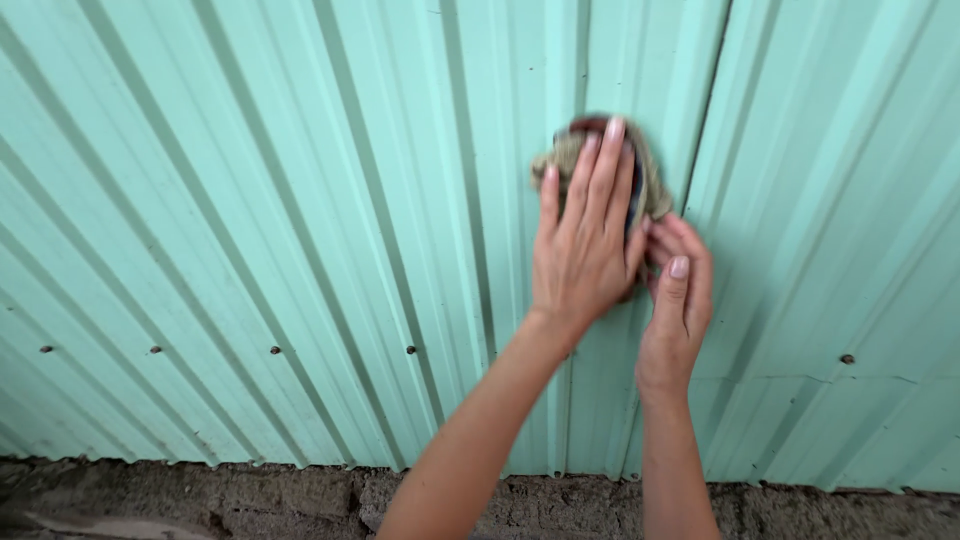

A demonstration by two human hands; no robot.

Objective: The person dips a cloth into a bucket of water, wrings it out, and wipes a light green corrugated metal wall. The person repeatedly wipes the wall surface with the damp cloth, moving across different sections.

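**Both hands on a rag against a green corrugated wall**

Left hand (583,250) lies flat, fingers spread and pointing up, palm pressing a crumpled olive-brown rag (605,165) onto the mint-green corrugated metal wall (250,230). The rag sits high on the wall, right at the vertical seam (705,150) where two sheets overlap; a reddish-brown edge shows at its top, most of it is hidden under the fingers. Right hand (680,290) is just beside and below the left, touching it, fingers curled in toward the rag's lower edge, thumb up; whether it actually pinches the cloth, cannot tell. Both forearms rise from the bottom of the view. A row of small screws (275,350) runs across the sheets lower down. Under the sheets, a rough concrete base (200,500), dark and dirty.
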